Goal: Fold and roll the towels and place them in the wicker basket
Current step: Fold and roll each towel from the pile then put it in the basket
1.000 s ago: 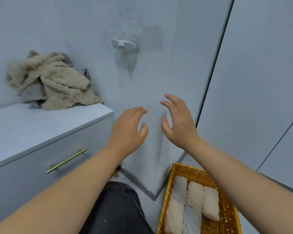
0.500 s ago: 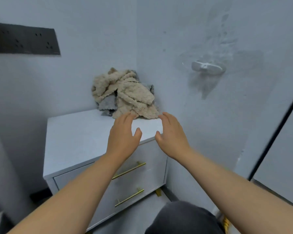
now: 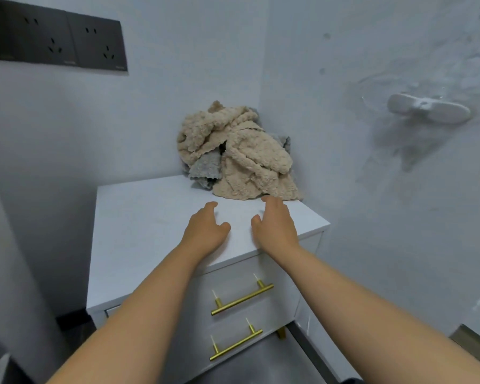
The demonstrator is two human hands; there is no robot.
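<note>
**Both hands held empty before the towels**

The left hand (image 3: 205, 231) and right hand (image 3: 275, 225) are held side by side over the cabinet (image 3: 139, 231), palms down, fingers loosely extended, and nothing is gripped by either. The left fingertips are kept short of the towels (image 3: 239, 153). The right fingertips are seen at the near edge of the heap; whether the cloth is touched cannot be told. The towels, beige with some grey among them, are piled crumpled at the back right corner of the cabinet top, against the two walls. Two brass handles (image 3: 241, 299) are fixed on the drawer fronts below. Dark sockets (image 3: 53, 40) are set in the left wall, and a white hook (image 3: 427, 109) is mounted on the right wall.
</note>
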